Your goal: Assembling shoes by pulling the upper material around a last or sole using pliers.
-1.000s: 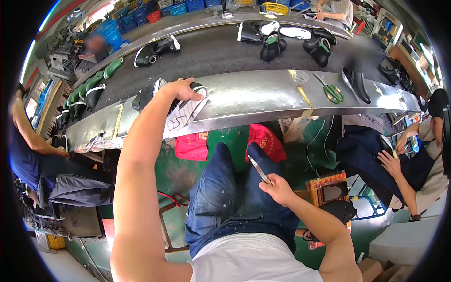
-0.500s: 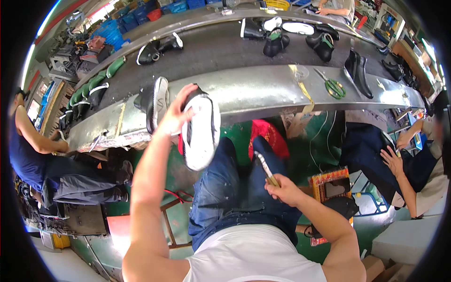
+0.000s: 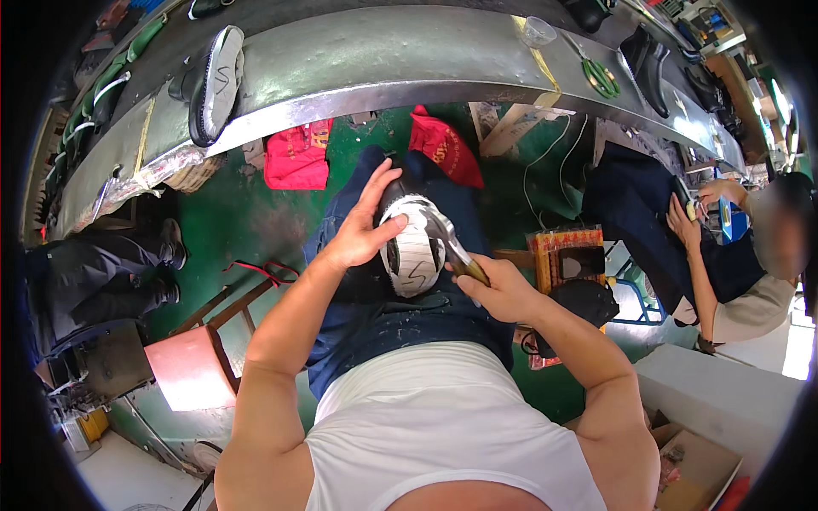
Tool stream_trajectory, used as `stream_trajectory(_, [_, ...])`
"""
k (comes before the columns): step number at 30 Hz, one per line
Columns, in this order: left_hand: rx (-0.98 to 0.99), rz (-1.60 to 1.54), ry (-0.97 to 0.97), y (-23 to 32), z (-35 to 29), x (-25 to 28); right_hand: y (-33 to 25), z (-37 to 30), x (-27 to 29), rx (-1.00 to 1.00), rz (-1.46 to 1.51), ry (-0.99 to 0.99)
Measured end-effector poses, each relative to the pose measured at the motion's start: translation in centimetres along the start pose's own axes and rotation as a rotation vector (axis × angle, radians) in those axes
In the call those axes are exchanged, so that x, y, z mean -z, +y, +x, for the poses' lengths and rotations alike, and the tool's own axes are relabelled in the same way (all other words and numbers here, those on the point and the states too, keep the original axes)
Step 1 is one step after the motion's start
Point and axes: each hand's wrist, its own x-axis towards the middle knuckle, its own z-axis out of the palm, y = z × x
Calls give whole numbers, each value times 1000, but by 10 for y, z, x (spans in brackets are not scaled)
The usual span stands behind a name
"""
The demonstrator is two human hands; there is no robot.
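Across my lap lies a black shoe upper on its last, with its pale, marked underside (image 3: 415, 264) facing up. My left hand (image 3: 362, 226) grips its far end, fingers along the side and thumb over the underside. My right hand (image 3: 494, 285) is wrapped round the handle of a metal hand tool (image 3: 458, 253) with a curved head. The tool's head rests on or just over the underside, close to my left thumb; whether it touches, I cannot tell. Its exact kind is unclear.
Ahead runs a metal bench edge (image 3: 341, 94) with another black and pale shoe (image 3: 215, 89), green-handled scissors (image 3: 601, 78) and a black boot (image 3: 648, 72). Red bags (image 3: 298, 157) lie under it. A co-worker (image 3: 754, 298) sits at right; another's legs (image 3: 102, 272) show at left.
The shoe has come down from beside the bench onto my lap and turned round. My right hand has brought the tool to its underside. The view has tilted downward.
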Motion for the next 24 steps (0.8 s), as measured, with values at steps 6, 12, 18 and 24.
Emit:
stream_trajectory(6, [71,99,-17,-3,6,-5,11,20,-2,-32,249,-111])
stream_trajectory(12, [119,227,-19,-10,12,1,-13,37,19,-305,408,-125])
stream_trajectory(18, [117,125,-1,-34,20,5,44,64,6,33,-209,54])
stream_trajectory(24, [152,13,-75,-35,29,8,42,52,-8,169,-208,323])
